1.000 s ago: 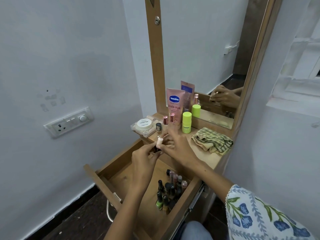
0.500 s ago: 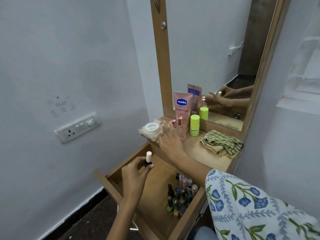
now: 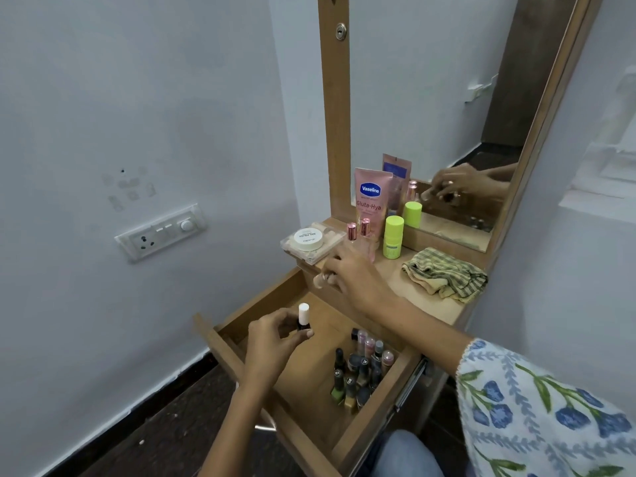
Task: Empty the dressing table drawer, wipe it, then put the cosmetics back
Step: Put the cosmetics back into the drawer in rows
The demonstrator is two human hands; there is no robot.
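Two hands at work: the left hand (image 3: 275,339) held a small dark nail polish bottle (image 3: 304,320) with a white cap, upright, above the open drawer (image 3: 309,373); the right hand (image 3: 354,273) reached over the front left edge of the worktop (image 3: 406,287).
Left grip: closed on the bottle by thumb and fingertips, pinched low on the glass.
Right grip: fingers curled around something small and pale at the worktop's front edge; whether it was firmly held could not be told.
Drawer contents: a cluster of nail polish bottles (image 3: 361,370) stood packed together in the drawer's right near corner; the rest of the floor was bare.
Worktop contents: clear box with round tin (image 3: 309,241), Vaseline tube (image 3: 371,201), green stick (image 3: 393,237) along the back edge; cloth (image 3: 444,273) near the right edge.
Stage, judged: restocking under way.
Risk one: a light pinch on smooth glass could slip and drop the bottle onto the drawer floor.
Risk two: setting it down hard against the cluster could topple neighbours in a row.
Risk three: the right forearm, crossing above the drawer, could brush the pink-capped bottles (image 3: 359,234) near the back left of the worktop.
Risk four: attention split between hands.
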